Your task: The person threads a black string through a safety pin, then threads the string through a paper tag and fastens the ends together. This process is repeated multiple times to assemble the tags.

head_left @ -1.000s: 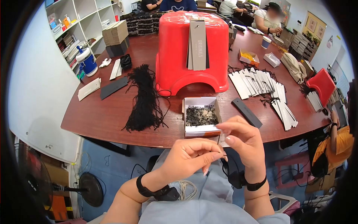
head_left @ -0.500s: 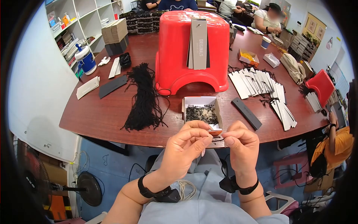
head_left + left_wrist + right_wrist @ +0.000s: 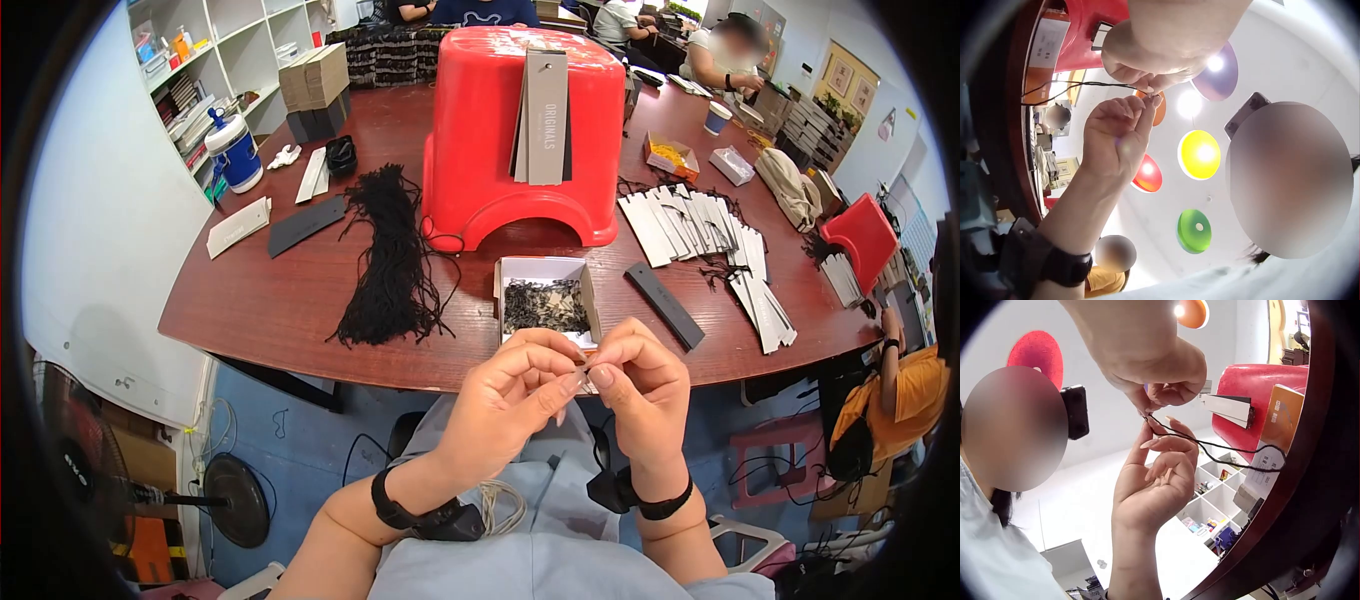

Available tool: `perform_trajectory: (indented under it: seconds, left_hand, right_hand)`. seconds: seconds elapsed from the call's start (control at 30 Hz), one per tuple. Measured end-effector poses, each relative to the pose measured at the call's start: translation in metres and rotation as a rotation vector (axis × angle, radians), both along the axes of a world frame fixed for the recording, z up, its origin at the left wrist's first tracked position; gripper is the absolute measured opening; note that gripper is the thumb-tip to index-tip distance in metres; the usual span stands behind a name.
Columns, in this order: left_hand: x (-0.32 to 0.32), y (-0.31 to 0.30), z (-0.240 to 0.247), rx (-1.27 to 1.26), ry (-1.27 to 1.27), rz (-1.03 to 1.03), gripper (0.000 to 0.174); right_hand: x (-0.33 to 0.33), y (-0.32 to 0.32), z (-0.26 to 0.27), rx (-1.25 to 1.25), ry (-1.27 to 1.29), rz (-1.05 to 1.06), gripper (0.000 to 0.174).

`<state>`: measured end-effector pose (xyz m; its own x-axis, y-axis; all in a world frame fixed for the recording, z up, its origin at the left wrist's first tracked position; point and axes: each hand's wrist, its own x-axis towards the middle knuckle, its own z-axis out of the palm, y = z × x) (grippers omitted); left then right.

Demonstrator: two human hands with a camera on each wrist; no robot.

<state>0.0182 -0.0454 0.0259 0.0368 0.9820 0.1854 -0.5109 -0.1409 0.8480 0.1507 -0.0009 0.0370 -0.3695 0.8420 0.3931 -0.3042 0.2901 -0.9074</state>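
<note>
In front of the table's near edge, both hands meet fingertip to fingertip. My left hand (image 3: 510,400) pinches a thin black cord (image 3: 1285,460) between thumb and forefinger. The right hand (image 3: 642,395) pinches at the same spot from the other side. From the joined fingertips the cord hangs as a long narrow loop, seen in both wrist views. The fingers hide the end being handled. Just beyond the hands stands an open white box (image 3: 545,268) holding many small black and clear pieces (image 3: 545,305).
A bundle of black cords (image 3: 385,270) lies left of the box. Behind it rises a red stool (image 3: 480,130) with hang tags (image 3: 545,120) on it. To the right are a dark tag (image 3: 664,306) and fanned pale tags (image 3: 690,222). Other people sit around the table.
The right hand has come down and in to the left hand, and the fingertips that were apart now meet. The black cord seen stretched between them is now mostly covered.
</note>
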Motion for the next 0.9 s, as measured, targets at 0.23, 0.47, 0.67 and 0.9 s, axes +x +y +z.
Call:
perform_trajectory:
  seconds: [0.23, 0.47, 0.67, 0.9]
  left_hand:
    - [-0.001, -0.001, 0.013, -0.258, -0.034, -0.237, 0.017]
    - [-0.001, 0.003, 0.001, -0.109, 0.234, 0.013, 0.020]
    - [-0.016, 0.000, 0.003, 0.492, 1.186, 0.410, 0.022]
    - [-0.028, 0.010, 0.020, 0.003, 0.410, -0.179, 0.028]
  right_hand:
    - [0.000, -0.004, 0.001, -0.064, 0.061, 0.067, 0.006]
    - [0.001, -0.004, -0.005, -0.062, 0.120, -0.081, 0.011]
    - [0.003, 0.003, -0.008, 0.085, -0.018, -0.212, 0.009]
    - [0.003, 0.002, -0.007, 0.054, -0.233, 0.041, 0.006]
